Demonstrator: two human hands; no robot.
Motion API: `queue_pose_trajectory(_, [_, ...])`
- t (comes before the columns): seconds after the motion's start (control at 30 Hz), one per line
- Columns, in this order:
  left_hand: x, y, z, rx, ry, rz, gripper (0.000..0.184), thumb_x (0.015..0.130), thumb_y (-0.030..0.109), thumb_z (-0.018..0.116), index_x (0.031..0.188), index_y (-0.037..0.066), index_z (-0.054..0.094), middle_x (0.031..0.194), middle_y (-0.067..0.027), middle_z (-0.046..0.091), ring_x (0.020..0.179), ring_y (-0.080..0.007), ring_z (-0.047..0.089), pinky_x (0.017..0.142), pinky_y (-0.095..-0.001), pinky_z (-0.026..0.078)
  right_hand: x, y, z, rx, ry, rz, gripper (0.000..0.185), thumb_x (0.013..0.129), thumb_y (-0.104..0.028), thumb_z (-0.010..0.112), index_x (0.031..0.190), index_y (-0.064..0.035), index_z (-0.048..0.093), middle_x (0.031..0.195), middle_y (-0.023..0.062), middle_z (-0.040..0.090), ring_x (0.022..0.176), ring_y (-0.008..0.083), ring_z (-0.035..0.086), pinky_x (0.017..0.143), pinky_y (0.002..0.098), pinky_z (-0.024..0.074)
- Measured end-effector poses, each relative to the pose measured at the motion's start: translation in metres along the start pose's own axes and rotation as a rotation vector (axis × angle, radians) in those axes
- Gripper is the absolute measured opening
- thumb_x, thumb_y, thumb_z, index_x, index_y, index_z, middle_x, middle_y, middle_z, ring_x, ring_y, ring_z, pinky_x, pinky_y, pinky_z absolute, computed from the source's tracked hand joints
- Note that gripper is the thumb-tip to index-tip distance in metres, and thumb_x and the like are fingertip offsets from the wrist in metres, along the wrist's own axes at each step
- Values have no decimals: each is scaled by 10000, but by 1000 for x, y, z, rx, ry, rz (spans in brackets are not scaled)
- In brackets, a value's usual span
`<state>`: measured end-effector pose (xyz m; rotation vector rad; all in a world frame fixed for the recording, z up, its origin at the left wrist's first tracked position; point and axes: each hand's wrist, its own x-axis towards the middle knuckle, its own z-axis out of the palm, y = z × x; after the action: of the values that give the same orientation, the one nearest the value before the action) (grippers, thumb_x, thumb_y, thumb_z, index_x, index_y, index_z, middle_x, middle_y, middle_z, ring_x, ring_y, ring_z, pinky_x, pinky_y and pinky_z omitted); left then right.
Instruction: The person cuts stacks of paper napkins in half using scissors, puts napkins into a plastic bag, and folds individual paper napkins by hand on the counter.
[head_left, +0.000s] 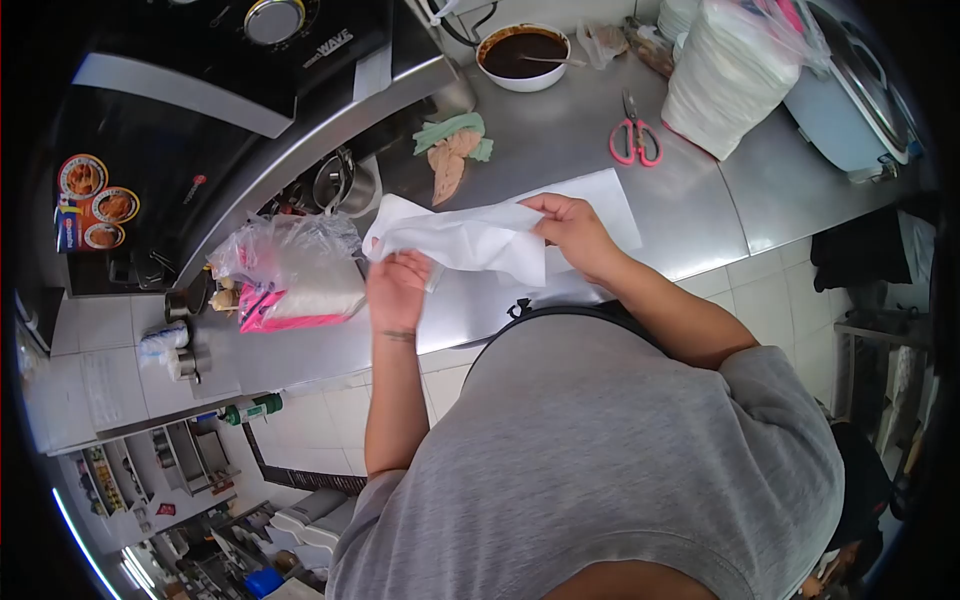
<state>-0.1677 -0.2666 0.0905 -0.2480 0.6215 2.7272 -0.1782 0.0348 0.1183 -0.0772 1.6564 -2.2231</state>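
A thin, crumpled white sheet (465, 238) is stretched between my two hands above the metal counter. My right hand (572, 228) pinches its right end between thumb and fingers. At the left end, my left hand (400, 285) has its fingers curled against the lower edge; part of the thumb is hidden by the sheet. Whether this is a single sheet or a bag, I cannot tell. Beneath and to the right, a flat white sheet (622, 205) lies on the counter, partly covered by my right hand and the raised sheet.
Pink-handled scissors (637, 142) and a bowl of dark sauce (523, 58) stand beyond my hands, with crumpled cloths (455, 150) nearer. Left is a plastic-wrapped pack (305, 285) beside the black oven (170, 150). A white pack (735, 80) and lidded tub (850, 100) are at right.
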Motion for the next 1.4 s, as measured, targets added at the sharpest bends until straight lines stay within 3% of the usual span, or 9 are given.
queue_pose_trajectory(0.1, [1, -67, 57, 580, 281, 54, 509, 890, 201, 616, 1326, 61, 393, 1259, -61, 526, 1141, -182, 529, 978, -380, 399, 3, 3, 4, 11, -5, 20, 364, 848, -7, 605, 1210, -3, 568, 916, 48, 661, 815, 102, 599, 740, 239, 472])
queue_pose_trajectory(0.2, [3, -100, 51, 964, 9, 138, 617, 849, 134, 652, 1378, 44, 346, 1276, -90, 504, 1173, -177, 506, 968, -371, 406, 4, 10, 4, -40, -29, 20, 450, 822, -7, 645, 1258, -15, 530, 861, 30, 637, 780, 97, 587, 721, 236, 467])
queue_pose_trajectory(0.4, [12, -99, 20, 650, 381, -27, 754, 799, 20, 626, 1444, 42, 237, 1252, -140, 483, 1176, -217, 473, 963, -328, 413, -1, -17, -8, -452, -9, -152, 589, 771, 5, 697, 1317, -80, 493, 768, 29, 576, 721, 110, 561, 690, 247, 454])
queue_pose_trajectory(0.5, [16, -91, 6, 856, 444, 323, 794, 795, 1, 613, 1468, 70, 199, 1260, -152, 452, 1158, -246, 475, 959, -350, 418, -8, -49, -13, -944, -46, -266, 616, 756, -14, 695, 1325, -135, 492, 785, 82, 595, 737, 201, 593, 706, 309, 469])
queue_pose_trajectory(0.67, [21, -56, 132, 1584, -348, 649, 1062, 620, 177, 813, 1485, 112, 201, 1394, -145, 429, 1343, -305, 347, 1123, -475, 191, -13, -81, -2, -1156, -272, -492, 605, 738, -35, 678, 1305, -168, 514, 866, 122, 625, 824, 335, 593, 730, 437, 464])
queue_pose_trajectory(0.87, [65, -78, 129, 1794, -458, 285, 613, 630, 157, 802, 1200, 106, 583, 1229, -97, 593, 1265, -272, 452, 1103, -406, 272, -35, -141, -8, -1081, -225, -830, 532, 735, 33, 582, 1241, -131, 571, 832, 86, 608, 736, 230, 569, 691, 328, 456])
queue_pose_trajectory(1.07, [90, -90, 45, 1028, -376, -524, 439, 698, 130, 765, 1090, 23, 598, 1228, -152, 573, 1257, -257, 454, 1030, -364, 383, -43, -152, -75, -491, 61, -424, 521, 734, 73, 560, 1227, -94, 593, 731, -56, 458, 709, 43, 463, 671, 200, 406])
queue_pose_trajectory(1.3, [55, -123, 140, 1691, -474, 468, 646, 708, 173, 757, 1263, 14, 465, 1387, -168, 439, 1313, -282, 393, 1130, -479, 197, -47, -120, -48, -548, -93, -332, 542, 698, 91, 501, 1227, -7, 566, 723, -41, 483, 667, 63, 446, 677, 191, 371])
queue_pose_trajectory(1.4, [75, -129, 142, 1852, -555, 620, 687, 710, 207, 766, 1293, 6, 463, 1317, -170, 505, 1269, -296, 441, 1129, -495, 174, -52, -131, -34, -398, -232, -473, 506, 729, 99, 542, 1212, -46, 589, 725, -56, 462, 675, 53, 457, 651, 188, 395])
